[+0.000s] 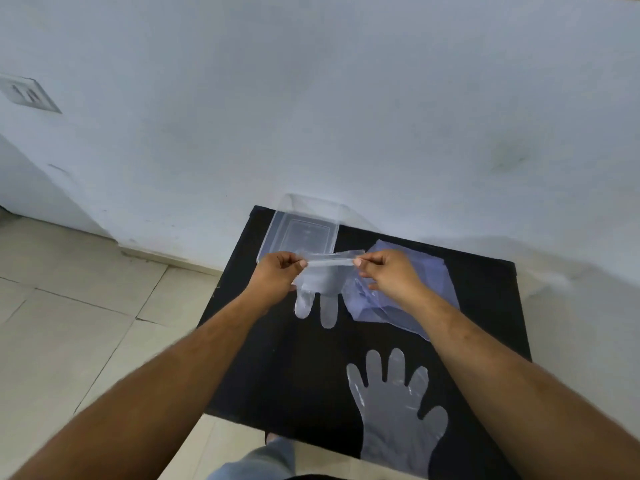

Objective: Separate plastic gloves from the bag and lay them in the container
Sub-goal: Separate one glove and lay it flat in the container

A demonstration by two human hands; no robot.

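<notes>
Table [485, 306]: container [298, 233] far left; bag [408, 292] to its right; flat glove [394, 407] nearest, below bag.

White wall [311, 98], beige tiled floor [69, 323], black table [485, 306].

The right hand [388, 275] and its forearm are covering part of the bag [408, 296]. The left hand [277, 277] is hiding part of the held glove [322, 289] and the near corner of the clear container [301, 233]. The lower edge is cutting off the flat glove's [394, 410] cuff. The wall plate [29, 95] is showing too blurred to read.
</notes>
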